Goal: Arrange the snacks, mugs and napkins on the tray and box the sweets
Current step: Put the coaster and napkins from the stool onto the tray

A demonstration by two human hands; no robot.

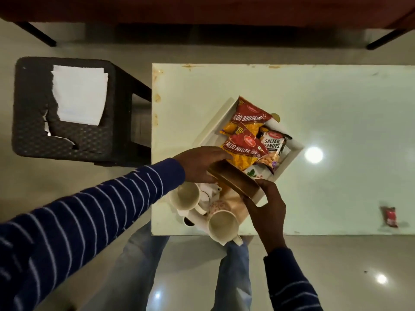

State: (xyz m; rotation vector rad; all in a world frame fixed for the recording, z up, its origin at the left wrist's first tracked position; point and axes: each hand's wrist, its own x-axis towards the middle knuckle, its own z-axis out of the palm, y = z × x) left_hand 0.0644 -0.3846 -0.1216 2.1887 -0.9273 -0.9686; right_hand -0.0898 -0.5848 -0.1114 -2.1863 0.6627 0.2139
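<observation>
A white tray lies slanted on the pale table. In it are two red and yellow Aloo Bhujia packets and a Salted Peanuts packet. Two white mugs stand at its near end, one at the table's edge. A brown sweets box is held tilted above the tray. My left hand grips its left end, my right hand grips its right end. White napkins lie on a dark stool.
The dark woven stool stands left of the table. A small red packet lies near the table's front right edge. A brown piece of furniture with black legs spans the top. My jeans-clad legs are below the table edge.
</observation>
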